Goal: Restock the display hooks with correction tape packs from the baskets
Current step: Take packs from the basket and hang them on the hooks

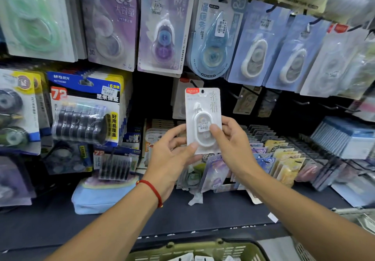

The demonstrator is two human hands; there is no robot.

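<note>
I hold a white correction tape pack (203, 106) upright in front of the display, its hang hole at the top. My left hand (172, 151) pinches its lower left edge with thumb and fingers. My right hand (231, 141) grips the right side, thumb pressed on the blister. Behind the pack, a similar white pack (179, 100) hangs on a hook. Several bare hooks (302, 102) stick out to the right. An olive green basket (194, 249) with more packs sits at the bottom edge.
Rows of hanging correction tape packs (251, 43) fill the wall above. Blue multi-roll packs (85, 108) hang at left. Upright packs stand in wire racks (280, 155) on the dark shelf. A light blue pouch (101, 198) lies on the shelf at left.
</note>
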